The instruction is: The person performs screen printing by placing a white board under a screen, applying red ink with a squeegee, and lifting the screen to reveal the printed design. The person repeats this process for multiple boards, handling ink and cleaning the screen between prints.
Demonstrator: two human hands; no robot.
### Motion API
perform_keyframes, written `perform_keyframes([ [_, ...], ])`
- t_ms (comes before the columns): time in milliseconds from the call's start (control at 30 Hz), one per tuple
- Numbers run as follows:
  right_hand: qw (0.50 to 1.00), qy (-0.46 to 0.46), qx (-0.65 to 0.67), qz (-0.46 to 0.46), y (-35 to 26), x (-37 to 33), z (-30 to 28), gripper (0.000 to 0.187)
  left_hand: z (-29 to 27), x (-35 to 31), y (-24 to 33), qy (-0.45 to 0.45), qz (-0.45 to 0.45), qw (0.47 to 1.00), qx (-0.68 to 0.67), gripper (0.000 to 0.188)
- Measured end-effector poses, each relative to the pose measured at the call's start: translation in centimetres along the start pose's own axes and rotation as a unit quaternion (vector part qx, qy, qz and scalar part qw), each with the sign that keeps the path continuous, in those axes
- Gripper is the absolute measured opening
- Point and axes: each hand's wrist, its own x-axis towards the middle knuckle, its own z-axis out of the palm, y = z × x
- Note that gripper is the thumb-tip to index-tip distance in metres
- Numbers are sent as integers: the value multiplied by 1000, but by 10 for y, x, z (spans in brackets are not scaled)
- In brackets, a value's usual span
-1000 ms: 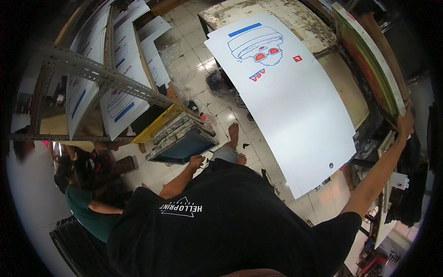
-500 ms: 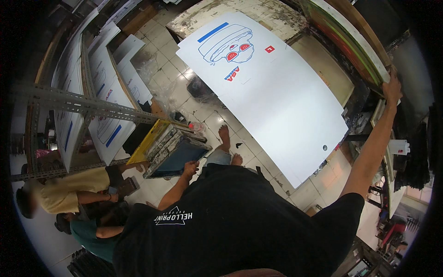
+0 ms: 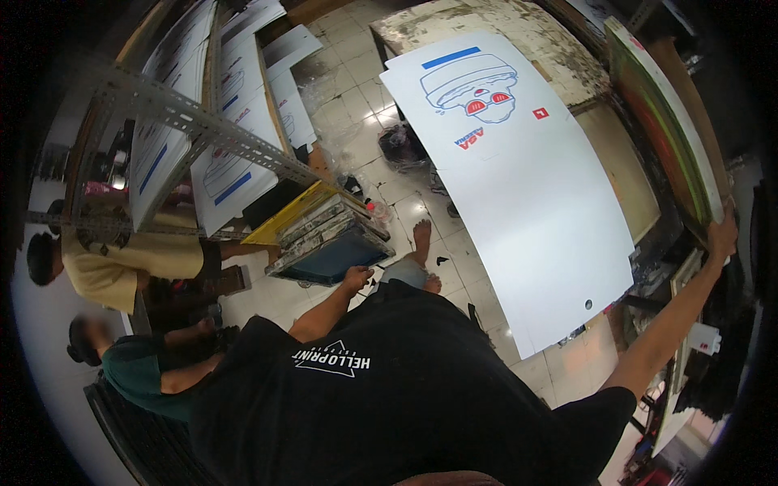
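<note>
A large white printed sheet [image 3: 551, 219] lies on the work table in front of me. It bears a blue and red line drawing and a small red square, with a round hole near its close end. To the right, a screen-printing frame [image 3: 666, 121] stands tilted up on edge. My right hand [image 3: 723, 233] grips the near end of that frame, arm stretched out. My left hand [image 3: 356, 279] is at my left side with curled fingers, close to a stack of used frames [image 3: 328, 255]. Whatever it may hold is too small to make out.
Metal shelving [image 3: 207, 113] at the left carries several similar printed sheets [image 3: 231, 154]. Two people, one in a yellow shirt [image 3: 174, 255] and one in a green shirt [image 3: 134, 373], are at the lower left. A dark plastic-wrapped bundle [image 3: 401, 147] lies on the tiled floor.
The head view has turned, so the sheet, shelving and frames appear farther right. My right hand keeps its grip on the screen frame, and my left hand remains curled near the stacked frames.
</note>
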Motion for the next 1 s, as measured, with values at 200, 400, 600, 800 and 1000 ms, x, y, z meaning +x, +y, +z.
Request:
perform_keyframes([
  [200,999,-2,49,-11,-3,8,14,82,5,-8,1,18,-18,1000,-17,51],
  [400,1000,-12,-25,-14,15,12,15,86,12,-7,-1,14,-8,1000,-15,50],
  [600,1000,-11,2,8,-13,-4,2,81,4,-19,-4,24,-22,999,14,53],
  [800,997,-69,-2,38,-20,-1,7,79,-3,-20,-5,20,-24,1000,-6,55],
  [1000,998,-7,-48,47,0,-2,6,78,2,2,-3,2,-22,1000,-14,53],
])
